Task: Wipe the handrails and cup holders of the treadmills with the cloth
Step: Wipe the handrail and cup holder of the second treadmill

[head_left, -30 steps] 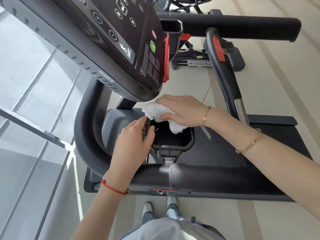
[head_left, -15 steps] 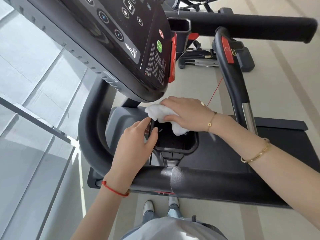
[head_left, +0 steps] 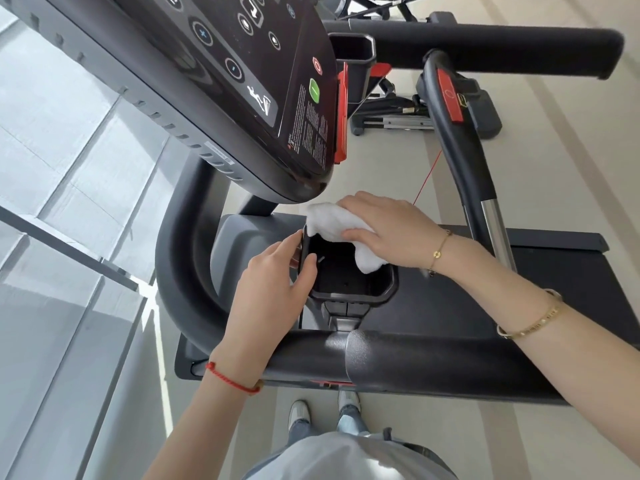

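Note:
A black square cup holder [head_left: 349,295] sits under the treadmill console. My right hand [head_left: 388,230] presses a white cloth [head_left: 332,223] onto the holder's far rim, with one end of the cloth hanging down inside. My left hand [head_left: 273,285] grips the holder's left wall, thumb inside and fingers outside. The near padded handrail [head_left: 398,362] runs across below both hands. A second cup holder [head_left: 353,50] and the far handrail [head_left: 485,43] lie beyond the console.
The tilted console [head_left: 242,81] with its buttons overhangs the cup holder closely. A curved grip bar [head_left: 464,154] with a red tag and chrome section rises on the right. The belt deck [head_left: 554,271] lies below. Glass panels are on the left.
The view has drifted slightly. My right hand and the cloth stay on the holder's far rim with only small shifts. My left hand keeps its grip on the left wall.

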Motion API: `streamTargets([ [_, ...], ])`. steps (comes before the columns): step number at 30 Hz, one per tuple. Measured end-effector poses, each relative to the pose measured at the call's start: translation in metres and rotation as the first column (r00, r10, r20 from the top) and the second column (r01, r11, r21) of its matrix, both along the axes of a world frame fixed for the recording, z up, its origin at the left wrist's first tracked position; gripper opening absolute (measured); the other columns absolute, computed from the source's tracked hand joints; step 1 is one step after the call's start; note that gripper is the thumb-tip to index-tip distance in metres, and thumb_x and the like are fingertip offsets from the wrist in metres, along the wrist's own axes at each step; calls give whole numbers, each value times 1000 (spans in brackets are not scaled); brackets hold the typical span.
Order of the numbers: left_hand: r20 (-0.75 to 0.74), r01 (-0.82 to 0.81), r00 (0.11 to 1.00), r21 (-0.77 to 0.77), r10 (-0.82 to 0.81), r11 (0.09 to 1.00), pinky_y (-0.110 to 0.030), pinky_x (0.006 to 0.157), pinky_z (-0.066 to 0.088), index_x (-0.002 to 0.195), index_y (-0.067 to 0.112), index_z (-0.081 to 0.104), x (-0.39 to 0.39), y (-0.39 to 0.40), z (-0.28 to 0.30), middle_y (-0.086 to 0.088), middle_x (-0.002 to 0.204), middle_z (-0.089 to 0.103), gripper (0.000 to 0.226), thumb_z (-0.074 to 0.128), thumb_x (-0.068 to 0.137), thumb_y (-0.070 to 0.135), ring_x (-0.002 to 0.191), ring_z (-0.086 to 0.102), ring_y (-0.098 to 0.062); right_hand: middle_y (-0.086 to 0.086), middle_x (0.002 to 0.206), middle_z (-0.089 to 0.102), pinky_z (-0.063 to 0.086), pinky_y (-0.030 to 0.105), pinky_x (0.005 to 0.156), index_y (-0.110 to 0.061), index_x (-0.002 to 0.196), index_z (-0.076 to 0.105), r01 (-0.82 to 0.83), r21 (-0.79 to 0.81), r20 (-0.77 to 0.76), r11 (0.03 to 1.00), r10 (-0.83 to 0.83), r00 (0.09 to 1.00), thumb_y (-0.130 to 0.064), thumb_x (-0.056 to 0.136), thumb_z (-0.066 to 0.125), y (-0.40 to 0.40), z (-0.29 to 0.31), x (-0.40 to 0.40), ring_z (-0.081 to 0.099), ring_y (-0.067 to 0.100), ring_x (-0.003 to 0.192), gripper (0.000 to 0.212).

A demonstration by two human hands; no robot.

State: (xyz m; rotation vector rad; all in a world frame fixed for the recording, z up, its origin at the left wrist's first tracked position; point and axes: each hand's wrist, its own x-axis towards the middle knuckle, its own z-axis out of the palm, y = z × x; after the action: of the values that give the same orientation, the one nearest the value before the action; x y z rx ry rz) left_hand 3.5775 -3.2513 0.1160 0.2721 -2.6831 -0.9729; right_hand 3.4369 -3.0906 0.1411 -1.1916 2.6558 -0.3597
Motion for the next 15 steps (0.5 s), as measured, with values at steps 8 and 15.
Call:
streamTargets([
  [8, 7, 9, 1000, -2, -9, 1000, -20, 69, 49, 131, 22, 60, 0, 0, 2, 14, 86, 59, 35, 58, 96, 28, 80, 61, -9, -2, 103, 46, 33, 33, 70, -16, 123, 44, 160, -18, 158, 987, -156, 975, -40, 100, 42, 14, 2, 8, 52, 22, 88, 33],
  [15, 9, 14, 1000, -3, -14, 1000, -23, 74, 46, 132, 18, 60, -2, 0, -1, 10, 90, 62, 37, 56, 97, 29, 80, 62, -10, 9, 131, 41, 40, 33, 79, -11, 140, 30, 529, -169, 280, 832, -474, 835, -30, 99, 49, 18, -15, 55, 52, 26, 105, 49],
])
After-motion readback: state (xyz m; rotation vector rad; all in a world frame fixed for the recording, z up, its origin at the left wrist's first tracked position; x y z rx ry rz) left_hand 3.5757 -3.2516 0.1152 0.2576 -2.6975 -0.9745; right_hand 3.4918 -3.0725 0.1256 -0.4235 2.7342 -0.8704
